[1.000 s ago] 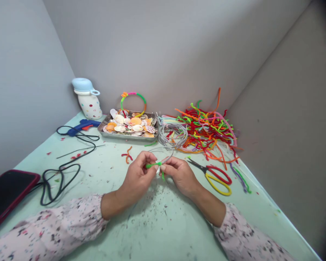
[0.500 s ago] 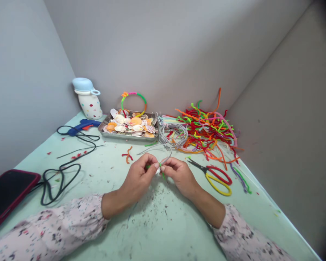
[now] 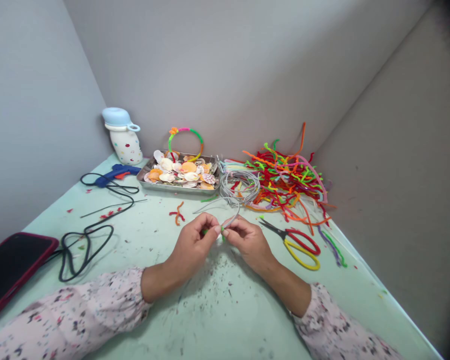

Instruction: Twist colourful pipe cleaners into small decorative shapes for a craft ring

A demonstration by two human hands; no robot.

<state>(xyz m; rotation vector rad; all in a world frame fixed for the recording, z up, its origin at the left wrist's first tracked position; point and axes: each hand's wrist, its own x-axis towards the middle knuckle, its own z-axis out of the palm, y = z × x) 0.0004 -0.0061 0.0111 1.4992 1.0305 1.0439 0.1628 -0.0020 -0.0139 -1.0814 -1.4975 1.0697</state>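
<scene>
Above the middle of the table, my left hand (image 3: 194, 244) and my right hand (image 3: 252, 246) meet, fingertips almost touching. Both are closed in a pinch on a short piece of green pipe cleaner (image 3: 223, 232), mostly hidden by the fingers. A grey wire (image 3: 237, 210) loops up from the fingertips, and its thin end lies to the left. Which fingers grip the wire is hard to make out. Just beyond the hands lies a coil of grey wire (image 3: 225, 190). Scissors (image 3: 302, 246) with red and yellow handles rest to the right of my right hand.
At the back stands a metal tray (image 3: 176, 189) of shells, with a colourful pipe-cleaner ring (image 3: 201, 137) upright on it. A pipe-cleaner heap (image 3: 290, 175) lies back right. On the left are a bottle (image 3: 125, 145), a blue glue gun (image 3: 114, 175), a black cable (image 3: 86, 230) and a phone (image 3: 17, 265).
Both hands keep their pinch at nearly the same spot. The grey wire's loop has shifted slightly right, and less green shows below the fingertips. The view has moved a little.
</scene>
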